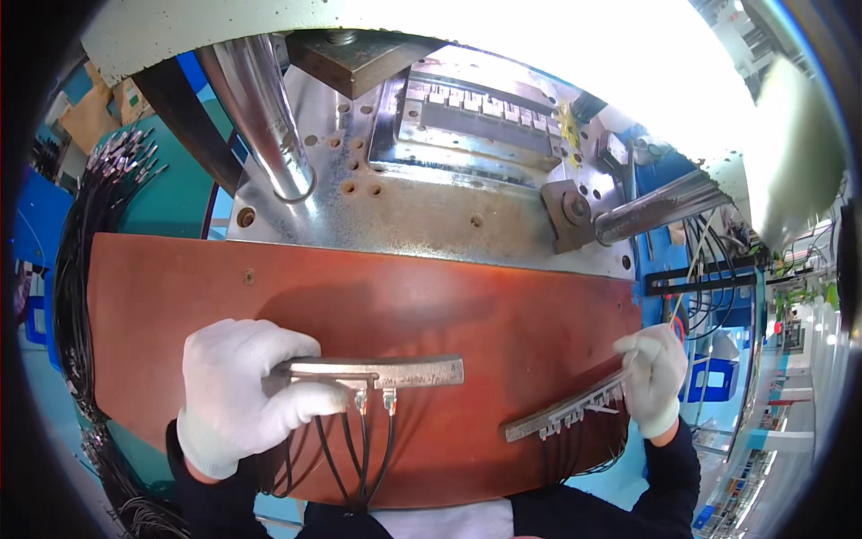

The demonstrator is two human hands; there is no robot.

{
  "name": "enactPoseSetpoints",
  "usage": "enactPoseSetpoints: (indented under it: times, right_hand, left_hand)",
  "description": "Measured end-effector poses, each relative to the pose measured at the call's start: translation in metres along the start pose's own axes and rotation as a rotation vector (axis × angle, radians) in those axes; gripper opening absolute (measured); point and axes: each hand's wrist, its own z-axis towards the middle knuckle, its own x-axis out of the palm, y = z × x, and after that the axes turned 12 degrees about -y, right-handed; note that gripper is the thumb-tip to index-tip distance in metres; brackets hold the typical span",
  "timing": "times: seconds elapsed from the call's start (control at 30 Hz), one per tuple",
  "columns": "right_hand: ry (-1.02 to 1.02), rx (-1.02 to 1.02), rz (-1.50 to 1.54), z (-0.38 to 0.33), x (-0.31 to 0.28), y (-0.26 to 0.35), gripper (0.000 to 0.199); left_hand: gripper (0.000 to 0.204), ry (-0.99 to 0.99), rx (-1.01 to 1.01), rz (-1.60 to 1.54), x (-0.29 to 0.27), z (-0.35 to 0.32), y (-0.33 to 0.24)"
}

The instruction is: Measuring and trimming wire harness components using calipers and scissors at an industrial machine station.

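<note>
My left hand (247,391), in a white glove, grips one end of a metal bar (417,372) between thumb and fingers. Several black cables (364,449) hang from small metal terminals along its lower edge. The bar is held above a reddish-brown board (404,310). At the right, a second metal bar (539,422) lies tilted over the board, with small terminals and dark cables below it. My right hand (654,373), also gloved, has its fingers curled at this bar's upper end; the fingertips are partly hidden.
Beyond the board stands a press with a steel die plate (413,216), shiny guide posts (260,117) and a slotted die (480,108). A bundle of black cables (76,296) hangs at the left beside a green surface (171,189). A blue bin (714,379) is at the right.
</note>
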Motion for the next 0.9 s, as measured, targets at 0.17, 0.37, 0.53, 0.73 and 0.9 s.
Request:
enactPoseSetpoints:
  times: [0.17,0.37,0.53,0.73,0.9]
  right_hand:
    - [0.234,0.072,0.189,0.003,0.006,0.021,0.027]
    - [0.158,0.546,0.533,-0.018,0.013,0.018,0.029]
    - [0.038,0.581,0.699,-0.027,0.02,0.006,0.053]
    - [-0.019,0.548,0.937,-0.023,0.03,-0.006,0.039]
    - [-0.054,0.584,1.02,-0.022,0.03,-0.004,0.037]
  left_hand:
    - [0.058,-0.015,0.017,-0.001,0.007,-0.001,0.008]
    - [0.051,-0.02,-0.001,-0.086,0.023,-0.005,0.018]
    - [0.055,0.005,-0.03,-0.117,0.029,-0.013,0.023]
    - [0.042,0.026,-0.006,-0.046,0.027,-0.015,0.022]
    - [0.036,0.179,-0.121,0.032,0.02,-0.02,0.019]
